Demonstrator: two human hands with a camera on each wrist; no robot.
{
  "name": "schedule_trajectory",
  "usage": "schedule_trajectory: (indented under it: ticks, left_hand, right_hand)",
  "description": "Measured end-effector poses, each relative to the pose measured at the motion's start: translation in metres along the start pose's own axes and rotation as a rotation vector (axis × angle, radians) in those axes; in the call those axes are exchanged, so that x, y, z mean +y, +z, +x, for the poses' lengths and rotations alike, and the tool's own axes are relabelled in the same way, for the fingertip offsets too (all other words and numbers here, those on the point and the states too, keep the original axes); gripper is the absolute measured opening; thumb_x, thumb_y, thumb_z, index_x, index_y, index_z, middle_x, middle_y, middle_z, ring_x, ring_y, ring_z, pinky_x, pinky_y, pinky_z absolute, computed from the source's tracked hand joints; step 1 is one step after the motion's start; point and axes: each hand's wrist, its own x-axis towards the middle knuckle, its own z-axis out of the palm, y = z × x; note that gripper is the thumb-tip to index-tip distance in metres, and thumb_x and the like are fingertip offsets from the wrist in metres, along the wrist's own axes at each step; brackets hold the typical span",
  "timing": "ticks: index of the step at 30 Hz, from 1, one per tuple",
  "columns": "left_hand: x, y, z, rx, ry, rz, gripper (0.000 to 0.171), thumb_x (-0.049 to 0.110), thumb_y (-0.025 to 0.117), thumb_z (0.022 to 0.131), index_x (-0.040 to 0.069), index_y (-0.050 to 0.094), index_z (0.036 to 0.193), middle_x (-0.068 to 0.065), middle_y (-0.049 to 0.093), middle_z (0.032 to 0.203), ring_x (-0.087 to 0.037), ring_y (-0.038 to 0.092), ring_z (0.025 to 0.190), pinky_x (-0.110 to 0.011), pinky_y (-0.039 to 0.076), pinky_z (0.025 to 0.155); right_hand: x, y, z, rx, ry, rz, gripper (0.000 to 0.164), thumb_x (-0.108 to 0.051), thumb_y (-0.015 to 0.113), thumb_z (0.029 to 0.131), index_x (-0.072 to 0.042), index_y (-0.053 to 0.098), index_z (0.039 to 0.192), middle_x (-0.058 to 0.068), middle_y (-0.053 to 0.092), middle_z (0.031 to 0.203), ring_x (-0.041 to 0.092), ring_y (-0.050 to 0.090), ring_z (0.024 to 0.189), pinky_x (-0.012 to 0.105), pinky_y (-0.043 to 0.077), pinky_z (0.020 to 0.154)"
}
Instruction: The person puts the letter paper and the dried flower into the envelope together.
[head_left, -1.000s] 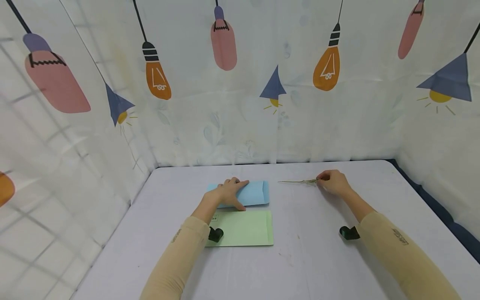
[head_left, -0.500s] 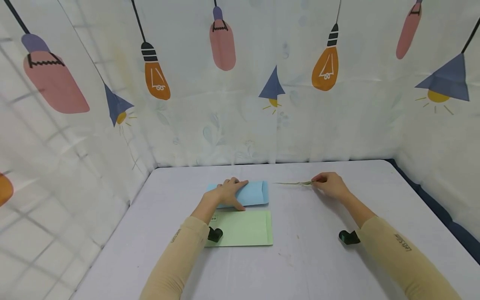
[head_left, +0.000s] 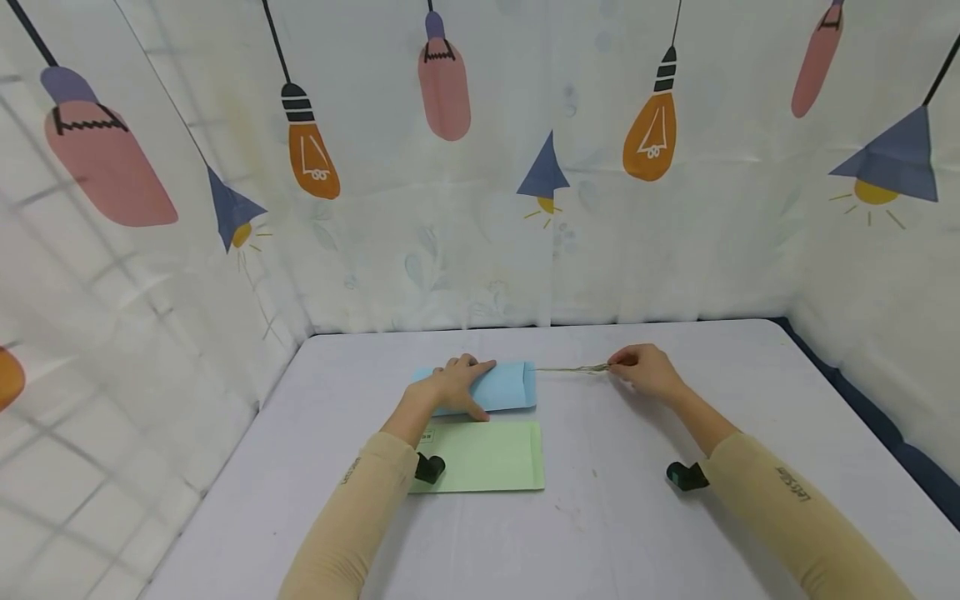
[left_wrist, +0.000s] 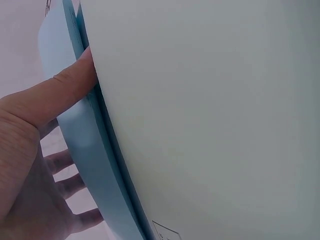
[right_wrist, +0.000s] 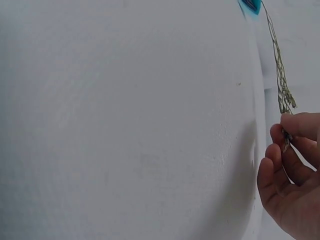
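A light blue envelope [head_left: 504,387] lies across the middle of the table, its opening facing right. My left hand [head_left: 453,385] grips it across its width, thumb [left_wrist: 72,85] on the near edge and fingers on the far edge. In the left wrist view its near edge gapes slightly. My right hand [head_left: 647,371] pinches a thin dried flower sprig [head_left: 577,368] by its head end between thumb and fingertips. The sprig's bare stems point left and reach the envelope's right end. Whether the tips are inside cannot be told. In the right wrist view the stems [right_wrist: 277,55] run up to the blue opening.
A pale green envelope [head_left: 487,457] lies just in front of the blue one, partly under my left wrist. White cloth covers the table [head_left: 615,517]. A patterned curtain [head_left: 480,250] hangs behind it. Black wrist cameras sit at both sleeves.
My right hand has moved left with the dried flower sprig, bringing its stem tips from a gap away up to the blue envelope's right end. The left hand has stayed in place.
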Motion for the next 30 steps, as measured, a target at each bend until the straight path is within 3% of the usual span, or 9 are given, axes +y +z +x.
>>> schedule_trajectory:
  ticks: [12,30]
  left_hand:
    - [-0.001,0.000,0.002,0.006,0.001,-0.009,0.105,0.050,0.087,0.080,0.028,0.028,0.164,-0.008,0.032,0.158,-0.037,0.033,0.142,-0.062,0.037,0.107]
    - [-0.002,0.002,0.002,0.014,0.018,0.017,0.104,0.050,0.086,0.081,0.026,0.029,0.164,-0.010,0.034,0.157,-0.035,0.033,0.143,-0.059,0.035,0.110]
  right_hand:
    - [-0.005,0.012,0.006,-0.013,-0.038,-0.014,0.020,-0.016,0.069,0.099,-0.001,0.074,0.112,0.012,0.072,0.106,0.024,0.064,0.092,0.034,0.052,0.075]
    - [-0.021,0.032,0.010,-0.045,-0.060,0.032,0.017,-0.015,0.070,0.097,-0.003,0.076,0.109,0.008,0.073,0.100,0.022,0.064,0.087,0.034,0.052,0.071]
